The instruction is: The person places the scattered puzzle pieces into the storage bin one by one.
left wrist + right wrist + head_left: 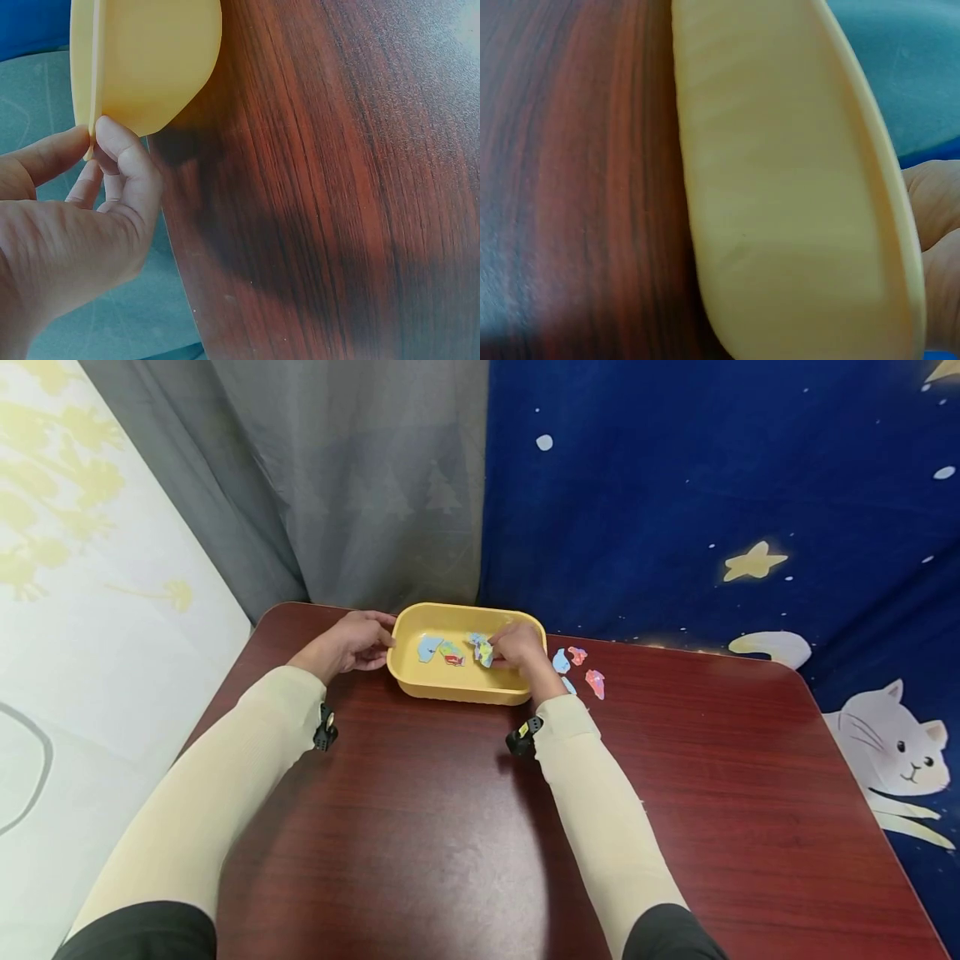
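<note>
A yellow plastic basin (465, 695) stands near the table's back edge. My left hand (362, 639) pinches its left rim between thumb and fingers, plainly seen in the left wrist view, where the hand (82, 232) is beside the yellow wall (161, 60). My right hand (519, 645) reaches over the basin's right part. Its fingertips hold a small bunch of blue and yellow cutouts (482, 651). Left of that, a light blue cutout (428, 648) and a green and red cutout (453, 654) lie on the bottom. In the right wrist view the basin's wall (780, 180) hides most of the hand (937, 210).
Several small pink and blue cutouts, among them a pink one (595, 683) and a blue one (561, 661), lie on the dark red wooden table (420, 827) right of the basin. Grey (360, 477) and blue (637, 502) curtains hang directly behind the table.
</note>
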